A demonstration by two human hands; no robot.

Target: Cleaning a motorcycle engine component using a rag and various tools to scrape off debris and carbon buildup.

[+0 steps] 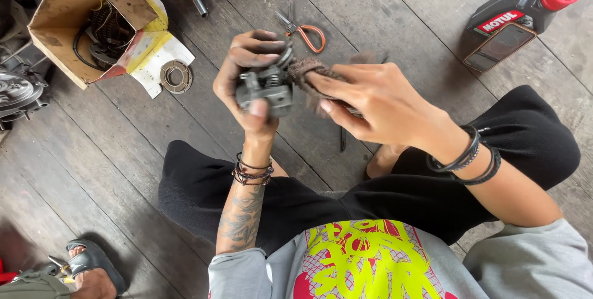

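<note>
Weathered grey plank floor (pixel 383 2), dusty, gaps showing between boards. Person is sitting low on it, knees in black shorts spreading to either side, camera looking straight down.

Left hand (pixel 247 80) is closing around a small grey metal engine part (pixel 265 89), thumb lying across its near face, fingers wrapping over the top. Grip is clamped firm on it, held up over the floor in front of the knees. Right hand (pixel 377 98) is pinching a brownish rag (pixel 309 70) between fingers and thumb and pressing it against the part's right side; hands are meeting at the part.

Handling judgement: part looks cast metal, so rigid and dense for its size, with lugs and corners that give purchase; likely greasy, so slipping seems the main risk. The blocky body where the thumb sits looks the safest hold. Rag is soft, limp, bunching easily.

Around: an open cardboard box (pixel 92 21) with dark parts and wire inside is sitting far left; a metal ring (pixel 176 76) is lying on the paper beside it. Orange-handled pliers (pixel 302 30) are lying just beyond the hands. A black oil bottle with red cap (pixel 525 18) is resting well apart, top right. Another person's sandalled foot (pixel 92 268) is showing bottom left.

Open floor is lying between pliers and bottle; the knees are hemming in the near side.
</note>
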